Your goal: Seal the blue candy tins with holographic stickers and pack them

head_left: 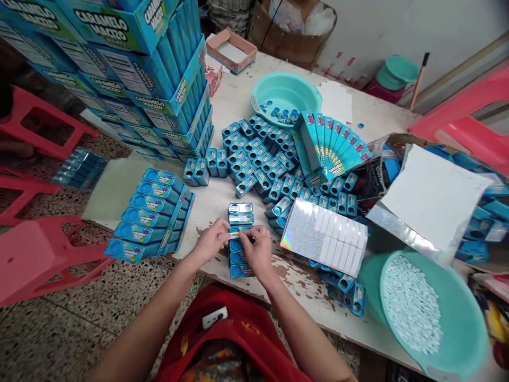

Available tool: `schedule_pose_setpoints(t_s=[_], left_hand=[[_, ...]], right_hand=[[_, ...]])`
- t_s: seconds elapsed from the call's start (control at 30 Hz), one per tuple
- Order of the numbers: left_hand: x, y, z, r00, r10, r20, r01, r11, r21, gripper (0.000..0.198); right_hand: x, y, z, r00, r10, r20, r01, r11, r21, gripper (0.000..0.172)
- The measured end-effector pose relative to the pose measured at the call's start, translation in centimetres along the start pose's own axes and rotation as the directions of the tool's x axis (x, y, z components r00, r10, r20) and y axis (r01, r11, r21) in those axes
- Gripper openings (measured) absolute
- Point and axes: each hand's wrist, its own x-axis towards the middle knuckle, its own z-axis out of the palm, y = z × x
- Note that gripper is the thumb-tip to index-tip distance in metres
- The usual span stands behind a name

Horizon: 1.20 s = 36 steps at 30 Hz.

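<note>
A short row of small blue candy boxes lies on the table in front of me. The two farthest boxes carry shiny silver strips on top. Over the middle of the row, a rainbow-shiny sticker strip is pinched at its left end by my left hand and at its right by my right hand. Both hands have closed fingers, and the strip is at or just above a box top; I cannot tell which. To the right rests a silver sticker sheet with several peeled-off spaces, on top of more boxes.
Tall stacks of caramel display cartons rise at the left, near a tray of boxes. Many loose small boxes spread across the middle. A turquoise basin stands behind; a green tub of white pieces is at right.
</note>
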Motion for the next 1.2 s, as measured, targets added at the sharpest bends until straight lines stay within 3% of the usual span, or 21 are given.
schedule_pose_setpoints(t_s=[0.23,0.37,0.47,0.67,0.73,0.87,0.97,1.0,1.07,1.13,1.2], left_hand=[[2.0,-1.0,0.3,0.997,0.073,-0.036,-0.066,0.986,0.15,0.005],[2.5,-2.1,0.6,0.996,0.082,-0.041,-0.077,0.99,0.116,0.008],[2.5,-2.6,1.2,0.998,0.027,-0.051,-0.023,0.998,0.066,0.01],[1.7,-3.3,3.3,0.981,-0.084,-0.176,0.126,0.961,0.247,0.015],[1.9,-3.1,3.5,0.983,-0.11,-0.15,0.161,0.904,0.395,0.022],[2.4,-1.7,2.5,0.993,-0.114,-0.027,0.095,0.651,0.753,0.034],[1.8,0.4,0.9,0.99,-0.136,0.034,0.037,0.485,0.874,0.029],[1.4,1.4,0.5,0.99,-0.141,0.028,0.039,0.452,0.891,0.028],[1.1,4.1,0.3,0.996,-0.084,-0.017,0.054,0.452,0.891,0.03],[1.8,7.5,1.7,0.993,0.107,-0.043,-0.021,0.538,0.843,0.032],[4.2,10.9,5.1,0.925,0.379,-0.011,-0.237,0.6,0.764,0.032]], right_hand=[[0.7,1.2,1.5,0.995,0.011,-0.096,-0.017,0.998,-0.064,0.013],[0.8,1.9,2.1,0.973,0.174,-0.149,-0.162,0.983,0.089,0.021],[1.0,2.4,2.1,0.955,0.276,-0.109,-0.252,0.948,0.193,0.029],[1.5,2.6,2.0,0.969,0.229,-0.091,-0.2,0.947,0.251,0.02],[1.8,2.8,2.1,0.971,0.226,-0.078,-0.199,0.944,0.263,0.015],[2.0,2.5,1.7,0.976,0.213,-0.052,-0.199,0.958,0.205,0.011],[1.8,1.7,-0.7,0.988,0.127,-0.086,-0.118,0.987,0.106,0.002],[1.9,1.7,-2.1,0.989,0.083,-0.124,-0.073,0.993,0.089,0.007],[2.3,2.3,-5.7,0.967,-0.013,-0.256,0.028,0.998,0.057,0.014],[3.4,4.2,-9.5,0.901,-0.08,-0.426,0.081,0.997,-0.017,0.02],[5.0,7.0,-12.5,0.836,-0.12,-0.535,0.058,0.99,-0.131,0.026]])
